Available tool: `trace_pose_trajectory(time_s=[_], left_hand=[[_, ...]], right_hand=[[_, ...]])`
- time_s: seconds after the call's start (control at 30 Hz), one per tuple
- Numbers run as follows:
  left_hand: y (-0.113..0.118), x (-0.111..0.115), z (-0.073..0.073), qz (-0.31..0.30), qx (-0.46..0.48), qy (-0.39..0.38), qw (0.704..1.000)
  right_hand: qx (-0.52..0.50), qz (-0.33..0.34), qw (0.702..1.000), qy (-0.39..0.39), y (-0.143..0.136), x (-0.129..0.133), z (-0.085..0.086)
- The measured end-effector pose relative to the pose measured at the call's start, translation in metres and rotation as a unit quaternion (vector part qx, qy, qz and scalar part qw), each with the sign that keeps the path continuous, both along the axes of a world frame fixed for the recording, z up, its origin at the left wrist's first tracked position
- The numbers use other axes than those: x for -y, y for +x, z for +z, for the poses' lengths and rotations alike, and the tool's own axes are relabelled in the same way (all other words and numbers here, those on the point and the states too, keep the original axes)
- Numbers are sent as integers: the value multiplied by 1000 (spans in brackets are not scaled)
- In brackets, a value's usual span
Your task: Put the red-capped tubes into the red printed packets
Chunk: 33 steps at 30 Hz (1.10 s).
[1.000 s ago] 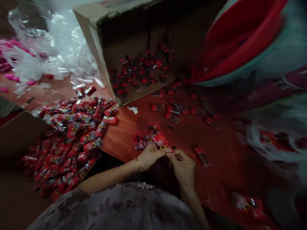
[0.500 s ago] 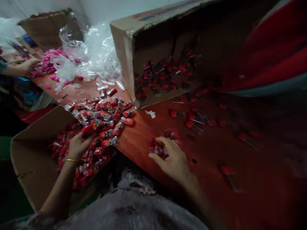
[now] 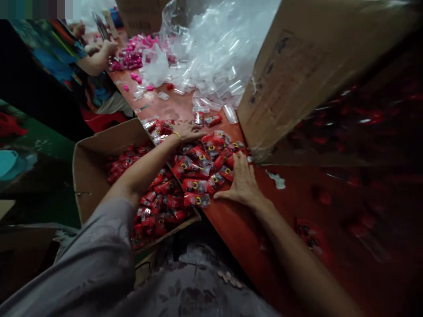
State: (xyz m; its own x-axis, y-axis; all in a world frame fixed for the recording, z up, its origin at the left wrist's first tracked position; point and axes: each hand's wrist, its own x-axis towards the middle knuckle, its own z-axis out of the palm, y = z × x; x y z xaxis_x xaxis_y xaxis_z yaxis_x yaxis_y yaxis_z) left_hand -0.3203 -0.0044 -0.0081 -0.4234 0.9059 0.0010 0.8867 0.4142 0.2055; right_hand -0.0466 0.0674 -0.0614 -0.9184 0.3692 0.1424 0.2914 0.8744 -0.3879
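Bracketing a heap of red packets (image 3: 198, 167) w/ both hands, palms down, fingers spread. Left hand (image 3: 189, 130) is lying flat at the heap's 11 o'clock edge, gold bangle at the wrist, forearm crossing over an open carton (image 3: 89, 176) that is sitting at the table (image 3: 244, 229) edge. Right hand (image 3: 243, 180) is pressing flat on the table at the heap's 4 o'clock side, fingertips touching the nearest packets. Neither hand is clamped on anything; both are open & well apart, heap between them.

Packets are lying partly on the table, partly spilling into the carton at 8 o'clock, which is already holding many more of the same. Big cardboard box (image 3: 297, 75), lying on its side, is filling the 2 o'clock area; its dark interior is showing blurred red items. Small white scrap (image 3: 276, 179) is resting on the table just at 3 o'clock of the right hand. Pile of clear plastic sleeves (image 3: 214, 53) is sitting at 12 o'clock, beyond the heap. Pink items (image 3: 132, 59) are lying at 11 o'clock, where another person's hand (image 3: 107, 47) is working.
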Motion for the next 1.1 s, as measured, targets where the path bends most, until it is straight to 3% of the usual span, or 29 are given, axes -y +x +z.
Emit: trace_pose_trajectory(time_s=[0.07, 0.17, 0.27, 0.37, 0.53, 0.63, 0.73, 0.8, 0.83, 0.93, 0.97, 1.03, 1.1], left_hand=[[-2, -9, -6, -33, 15, 1, 999], [-11, 3, -9, -103, 33, 12, 994], [-25, 32, -7, -191, 56, 12, 980], [-35, 71, 1, -223, 75, 2, 972], [-49, 162, 6, -175, 17, -56, 983], [-56, 225, -5, -100, -49, -142, 984], [-43, 269, -23, 9, -103, -124, 987], [-18, 275, -37, 55, -119, -58, 990], [-2, 272, -44, 40, -111, -35, 992], [47, 248, -67, -147, -30, -54, 987], [58, 240, -75, -176, -11, -59, 983], [68, 230, -91, -163, 4, -65, 984], [58, 226, -104, -115, -5, -80, 990]], right_hand=[[-3, 6, 1000, 9, -8, 0, 1], [-8, 23, 1000, 13, -20, 12, 3], [-22, 56, 998, 14, -33, 36, 5], [-26, 87, 996, 14, -50, 70, 5], [-25, 161, 987, -4, -89, 143, -1], [5, 256, 966, -45, -105, 186, -7], [21, 307, 949, -68, -103, 211, -11], [20, 321, 944, -72, -95, 212, -9], [22, 323, 943, -77, -90, 209, -6], [47, 317, 941, -107, -70, 188, 7], [55, 312, 941, -118, -62, 180, 13], [55, 288, 947, -133, -43, 165, 24], [38, 244, 958, -144, -21, 152, 34]])
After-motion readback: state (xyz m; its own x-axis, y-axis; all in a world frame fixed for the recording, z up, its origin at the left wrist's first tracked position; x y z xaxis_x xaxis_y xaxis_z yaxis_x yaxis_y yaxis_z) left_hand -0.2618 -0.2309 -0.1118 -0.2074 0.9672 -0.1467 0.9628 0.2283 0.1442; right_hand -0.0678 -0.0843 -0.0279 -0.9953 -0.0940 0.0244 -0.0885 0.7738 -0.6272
